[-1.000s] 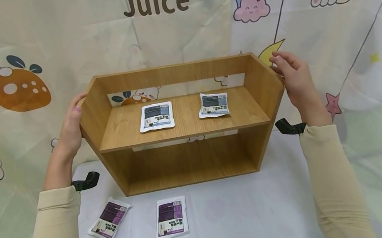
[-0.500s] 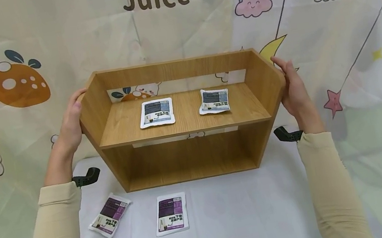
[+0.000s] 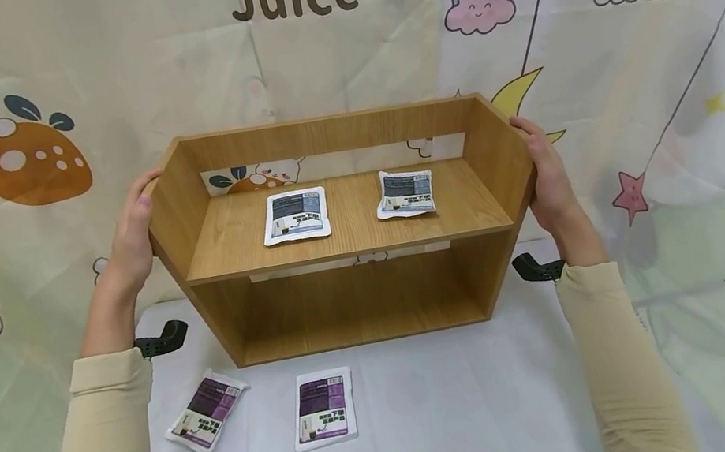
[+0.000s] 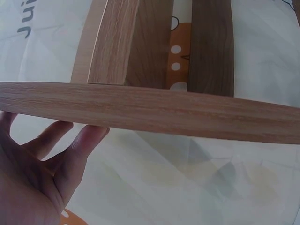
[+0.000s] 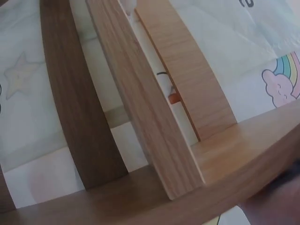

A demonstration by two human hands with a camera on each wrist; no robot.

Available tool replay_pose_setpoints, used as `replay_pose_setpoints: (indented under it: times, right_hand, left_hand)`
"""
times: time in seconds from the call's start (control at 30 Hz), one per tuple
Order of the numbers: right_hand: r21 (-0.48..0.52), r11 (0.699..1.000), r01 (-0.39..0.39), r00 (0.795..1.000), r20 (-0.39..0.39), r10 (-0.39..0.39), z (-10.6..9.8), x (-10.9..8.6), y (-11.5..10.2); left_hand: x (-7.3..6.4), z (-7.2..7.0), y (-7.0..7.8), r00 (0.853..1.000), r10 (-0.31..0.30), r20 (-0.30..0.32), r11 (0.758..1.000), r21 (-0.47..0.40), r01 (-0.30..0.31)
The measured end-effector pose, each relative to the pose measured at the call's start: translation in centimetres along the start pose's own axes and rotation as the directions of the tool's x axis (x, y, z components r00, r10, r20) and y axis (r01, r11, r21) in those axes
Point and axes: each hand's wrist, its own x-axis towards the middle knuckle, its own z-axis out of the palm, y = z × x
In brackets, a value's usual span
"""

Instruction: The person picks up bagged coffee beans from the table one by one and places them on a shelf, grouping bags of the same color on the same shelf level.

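Observation:
A two-tier wooden shelf (image 3: 353,253) stands on the table between my hands. My left hand (image 3: 131,241) touches the outer face of its left side panel; in the left wrist view, the fingertips (image 4: 96,133) press at the panel's edge. On the opposite side, my right hand (image 3: 551,182) lies along the right panel, fingers reaching up near its top corner. In the right wrist view that hand is mostly hidden below the panel (image 5: 262,164). Two white pouches with blue labels, one on the left (image 3: 295,215) and one on the right (image 3: 404,192), lie on the upper board.
Two white pouches with purple labels lie on the white table (image 3: 452,419) before the shelf: one slanted (image 3: 207,412) at the left, one straighter (image 3: 323,408) near the middle. A printed cloth (image 3: 335,62) with cartoon rabbits hangs behind the shelf.
My right hand has come down and inward from above the right panel's corner to rest against its side. The left hand stays at its panel. The shelf and pouches look unmoved.

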Motion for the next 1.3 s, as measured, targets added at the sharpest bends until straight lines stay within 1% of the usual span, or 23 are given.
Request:
replay_pose_setpoints:
  times: [0.23, 0.43, 0.53, 0.67, 0.83, 0.97, 1.0, 1.07, 1.13, 1.2, 1.3]
  right_hand:
    - [-0.012, 1.000, -0.008, 0.999, -0.034, 0.007, 0.6, -0.1, 0.2]
    - [-0.019, 1.000, 0.010, 0.999, -0.044, -0.011, 1.2, 0.1, 0.3]
    - [-0.009, 1.000, 0.016, 0.998, -0.058, -0.016, 1.4, 0.0, 0.4]
    - [0.001, 1.000, 0.001, 0.997, -0.074, -0.001, 1.7, -0.3, 0.5]
    - [-0.003, 1.000, 0.008, 0.996, -0.084, -0.008, 1.7, -0.4, 0.7]
    - [0.016, 1.000, 0.015, 0.995, -0.098, -0.013, 1.4, -0.4, 0.7]
    - [0.018, 1.000, 0.015, 0.995, -0.100, -0.014, 1.4, -0.3, 0.6]
    - [0.019, 1.000, 0.017, 0.995, -0.103, -0.015, 1.3, -0.3, 0.6]
    - [0.018, 1.000, 0.025, 0.995, -0.101, -0.023, 1.4, -0.2, 0.7]
    - [0.019, 0.999, 0.030, 0.995, -0.099, -0.028, 1.4, -0.1, 0.7]
    - [0.025, 0.999, 0.034, 0.995, -0.100, -0.032, 1.5, -0.1, 0.8]
  left_hand:
    - [-0.4, -0.2, 0.1, 1.000, -0.007, -0.003, 1.000, -0.011, 0.006]
    - [-1.0, -0.2, 0.3, 0.999, -0.042, -0.024, 0.998, -0.047, 0.041]
    - [-1.4, -0.2, 0.3, 0.997, -0.070, -0.026, 0.997, -0.046, 0.069]
    - [-2.6, -0.1, 0.1, 0.995, -0.102, -0.021, 0.994, -0.040, 0.101]
    - [-4.6, 0.7, 0.0, 0.996, -0.086, -0.023, 0.994, -0.067, 0.084]
    - [-6.0, 1.6, 0.1, 0.994, -0.097, -0.041, 0.991, -0.095, 0.092]
    - [-6.3, 1.7, 0.0, 0.994, -0.100, -0.046, 0.992, -0.087, 0.096]
    - [-7.0, 1.8, -0.4, 0.992, -0.113, -0.056, 0.991, -0.082, 0.108]
    - [-7.7, 1.9, -1.1, 0.991, -0.122, -0.059, 0.989, -0.085, 0.117]
    - [-8.4, 1.8, -2.1, 0.990, -0.133, -0.053, 0.989, -0.072, 0.129]
    - [-9.6, 1.7, -3.8, 0.987, -0.157, -0.033, 0.985, -0.077, 0.154]
